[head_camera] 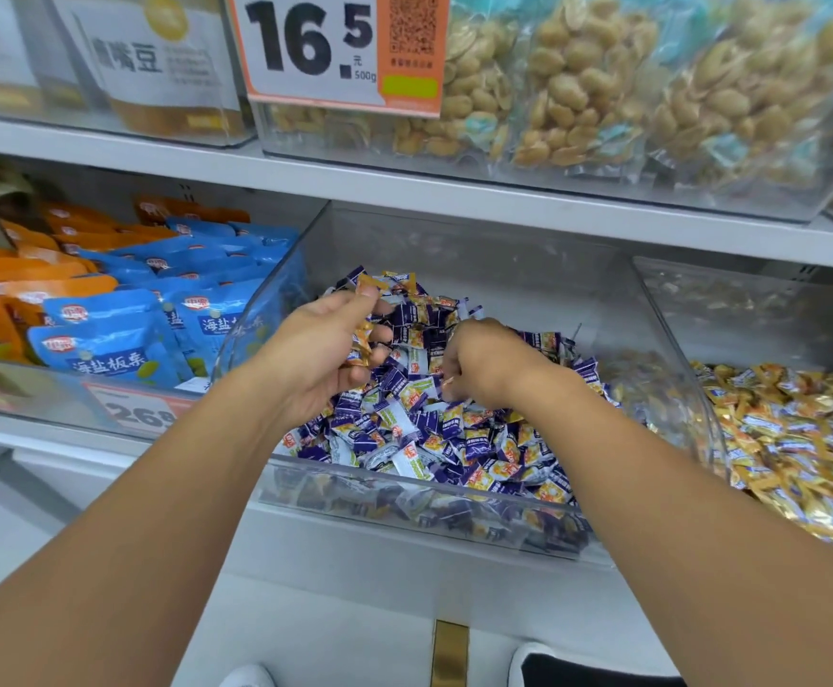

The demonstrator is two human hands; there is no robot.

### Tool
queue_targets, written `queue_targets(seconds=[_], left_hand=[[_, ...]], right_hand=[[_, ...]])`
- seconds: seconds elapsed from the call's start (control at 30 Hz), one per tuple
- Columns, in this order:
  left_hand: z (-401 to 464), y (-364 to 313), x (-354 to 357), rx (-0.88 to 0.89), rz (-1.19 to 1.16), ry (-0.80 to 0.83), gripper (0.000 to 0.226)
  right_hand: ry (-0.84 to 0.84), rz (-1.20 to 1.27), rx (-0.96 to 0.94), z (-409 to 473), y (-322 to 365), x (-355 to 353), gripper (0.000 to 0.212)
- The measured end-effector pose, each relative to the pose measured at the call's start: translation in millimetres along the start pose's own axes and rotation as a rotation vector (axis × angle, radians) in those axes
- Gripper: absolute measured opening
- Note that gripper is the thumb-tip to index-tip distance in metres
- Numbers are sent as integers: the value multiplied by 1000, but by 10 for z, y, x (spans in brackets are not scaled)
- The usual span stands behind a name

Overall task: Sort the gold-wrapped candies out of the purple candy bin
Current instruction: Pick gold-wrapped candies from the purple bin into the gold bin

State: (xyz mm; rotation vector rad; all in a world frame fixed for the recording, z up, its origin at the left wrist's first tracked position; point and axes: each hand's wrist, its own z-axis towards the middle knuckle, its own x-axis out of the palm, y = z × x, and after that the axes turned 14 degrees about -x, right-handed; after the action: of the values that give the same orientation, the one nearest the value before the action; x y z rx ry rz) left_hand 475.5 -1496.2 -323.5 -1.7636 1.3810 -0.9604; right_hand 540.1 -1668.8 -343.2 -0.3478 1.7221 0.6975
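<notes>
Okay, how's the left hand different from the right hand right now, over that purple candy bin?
The left hand is turned palm-in, holding several gold-wrapped candies; the right hand is knuckles-up, digging into the purple candies. The left hand is lifted above the pile; the right hand sits down in it, what it grips hidden. Both are inside the clear bin.

I saw a bin [454, 493] of clear, glossy plastic with smooth walls. The purple candies [404, 428] wore shiny, crinkled film. The gold candies [801, 438] had a metallic foil sheen. The blue pouches [107, 339] looked smooth and semi-gloss. The price card [315, 47] was matt paper. The shelf [404, 190] looked painted, smooth.
</notes>
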Motion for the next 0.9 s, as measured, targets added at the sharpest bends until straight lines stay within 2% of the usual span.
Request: queue_targets(seconds=[0.1,0.17,0.3,0.43,0.53,0.63,0.7,0.77,0.87,0.9], left_hand=[[55,31,-11,5,91,-77,22],[97,47,13,5,125,-98,20],[121,6,130,-23,40,-19,22],[121,16,257,-4,41,25,33],[139,17,263,49,18,-42,22],[153,-1,146,27,-67,-133,19],[152,11,93,-4,-109,-119,9],[144,17,81,-34,-124,-113,7],[168,19,88,-56,-88,-130,10],[178,26,93,-64,-60,-137,11]], right_hand=[[-67,90,5,-103,-40,-246,29],[-130,267,-21,-210,-41,-446,21],[-254,687,-52,-284,46,-461,9],[-289,782,-53,-233,159,-279,11],[-342,685,55,-171,33,-344,13],[-427,192,333,-85,-249,-590,16],[-352,132,400,-49,-288,-710,20],[-186,148,386,50,-253,-716,31],[93,57,298,152,-221,-614,22],[140,63,293,181,-281,-572,36]])
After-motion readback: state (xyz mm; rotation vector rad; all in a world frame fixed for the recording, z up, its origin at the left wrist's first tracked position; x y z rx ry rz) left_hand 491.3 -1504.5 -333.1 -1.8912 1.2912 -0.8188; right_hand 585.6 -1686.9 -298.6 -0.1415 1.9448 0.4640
